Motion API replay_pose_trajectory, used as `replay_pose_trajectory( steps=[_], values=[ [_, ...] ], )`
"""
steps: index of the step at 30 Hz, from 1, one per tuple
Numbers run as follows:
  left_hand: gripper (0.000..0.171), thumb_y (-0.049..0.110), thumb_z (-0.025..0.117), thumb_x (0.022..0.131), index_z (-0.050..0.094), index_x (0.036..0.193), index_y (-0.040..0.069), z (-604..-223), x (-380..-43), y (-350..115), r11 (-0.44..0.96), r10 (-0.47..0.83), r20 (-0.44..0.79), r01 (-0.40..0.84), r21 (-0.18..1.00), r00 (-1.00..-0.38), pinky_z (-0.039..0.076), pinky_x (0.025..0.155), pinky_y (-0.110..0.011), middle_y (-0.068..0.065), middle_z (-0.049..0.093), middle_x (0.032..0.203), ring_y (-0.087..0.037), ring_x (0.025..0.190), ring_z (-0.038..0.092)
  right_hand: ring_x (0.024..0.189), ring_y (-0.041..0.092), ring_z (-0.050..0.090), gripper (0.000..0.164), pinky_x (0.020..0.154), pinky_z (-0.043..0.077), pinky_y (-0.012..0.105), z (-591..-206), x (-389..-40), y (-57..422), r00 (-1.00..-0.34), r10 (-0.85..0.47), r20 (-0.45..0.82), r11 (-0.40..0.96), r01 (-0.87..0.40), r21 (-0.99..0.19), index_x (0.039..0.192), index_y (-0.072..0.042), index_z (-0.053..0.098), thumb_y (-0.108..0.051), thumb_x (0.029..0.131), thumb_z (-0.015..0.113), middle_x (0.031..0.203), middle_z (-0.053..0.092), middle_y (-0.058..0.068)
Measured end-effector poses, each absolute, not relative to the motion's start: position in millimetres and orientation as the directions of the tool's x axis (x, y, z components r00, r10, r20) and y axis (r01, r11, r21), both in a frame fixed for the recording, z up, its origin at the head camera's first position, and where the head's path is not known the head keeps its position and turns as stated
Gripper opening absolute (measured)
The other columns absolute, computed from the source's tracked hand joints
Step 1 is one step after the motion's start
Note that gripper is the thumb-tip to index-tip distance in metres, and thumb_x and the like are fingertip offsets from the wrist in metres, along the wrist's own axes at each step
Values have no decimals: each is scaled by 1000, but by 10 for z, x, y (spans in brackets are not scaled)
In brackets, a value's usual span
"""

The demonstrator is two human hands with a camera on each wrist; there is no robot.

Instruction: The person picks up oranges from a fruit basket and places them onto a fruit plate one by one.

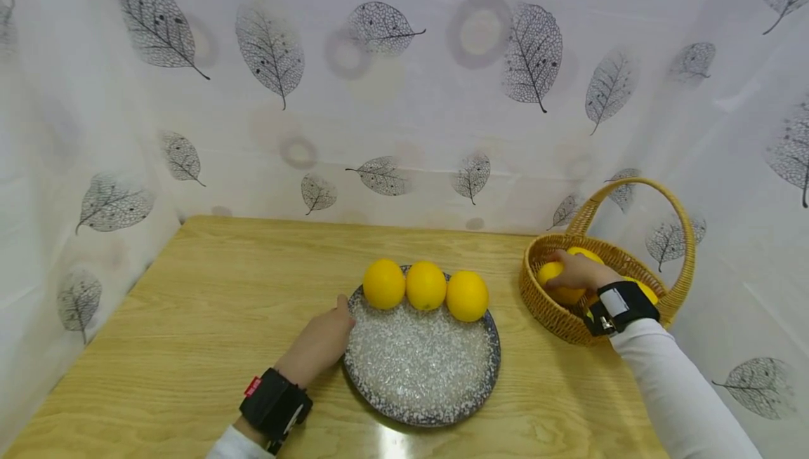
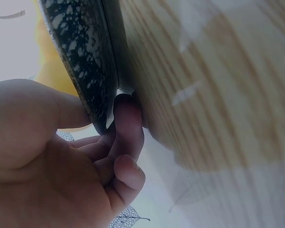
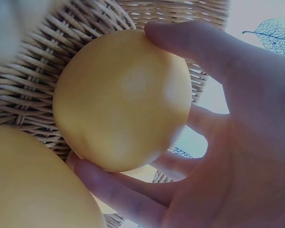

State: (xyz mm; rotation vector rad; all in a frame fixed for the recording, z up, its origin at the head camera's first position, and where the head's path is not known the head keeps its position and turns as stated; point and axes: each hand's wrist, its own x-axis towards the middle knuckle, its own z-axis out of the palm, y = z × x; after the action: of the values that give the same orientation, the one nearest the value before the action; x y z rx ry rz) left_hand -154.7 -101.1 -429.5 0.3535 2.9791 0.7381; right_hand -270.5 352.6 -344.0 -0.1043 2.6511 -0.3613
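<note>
In the right hand (image 1: 578, 271), one yellow fruit (image 3: 123, 95), with thumb on one side and fingers bent around the other, thus clamped on it. Lies inside the wicker basket (image 1: 545, 308), by its left wall, near the right edge of the desk (image 1: 253, 262), toward the far right corner. Looks round, smooth and a little glossy; probably handles as rather stiff, not very heavy, somewhat slippery, and ready to roll if let go. Cannot tell whether real or imitation. Best to hold around the widest part, thumb against fingers, without hard squeeze, minding the neighbouring fruit (image 3: 33, 185) just beside the fingers.

In the left hand (image 1: 321, 336), the left rim of the speckled plate (image 1: 420, 368), pinched with thumb above and fingers below, between plate and desk. Seems stiff, fairly heavy, perhaps breakable; better to hold by the rim. Along the plate's far edge, three more fruits (image 1: 426, 285) in a close row.
</note>
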Motion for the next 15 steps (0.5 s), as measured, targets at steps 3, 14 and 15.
replay_pose_trajectory(
  steps=[3, 14, 15],
  values=[
    [47, 7, 52, 104, 39, 139, -22, -4302, -1551, -1008, 860, 232, 7, 209, 465, -973, 58, 64, -38, -24, 74, 94, -27, 78, 72, 103, 40, 60, 78, 77, 57, 47, -3423, -2678, 3518, -912, -159, -377, 969, -71, -237, 147, 10, 37, -33, 91, 69, 127, 57, 38],
    [47, 8, 52, 104, 39, 139, -21, -4352, -1586, -1012, 859, 230, -11, 198, 473, -973, 60, 70, -42, -26, 73, 100, -32, 85, 73, 105, 47, 54, 76, 83, 52, 55, -3353, -2574, 3449, -957, -154, -246, 968, -96, -234, 146, 9, 40, -33, 90, 70, 125, 50, 42],
    [47, 8, 52, 105, 39, 139, -21, -4360, -1585, -1014, 859, 228, -18, 192, 475, -974, 60, 71, -42, -27, 73, 101, -33, 85, 73, 106, 48, 53, 76, 83, 52, 55, -3355, -2564, 3441, -959, -150, -242, 967, -91, -240, 146, 9, 40, -33, 89, 70, 126, 47, 42]
  ],
)
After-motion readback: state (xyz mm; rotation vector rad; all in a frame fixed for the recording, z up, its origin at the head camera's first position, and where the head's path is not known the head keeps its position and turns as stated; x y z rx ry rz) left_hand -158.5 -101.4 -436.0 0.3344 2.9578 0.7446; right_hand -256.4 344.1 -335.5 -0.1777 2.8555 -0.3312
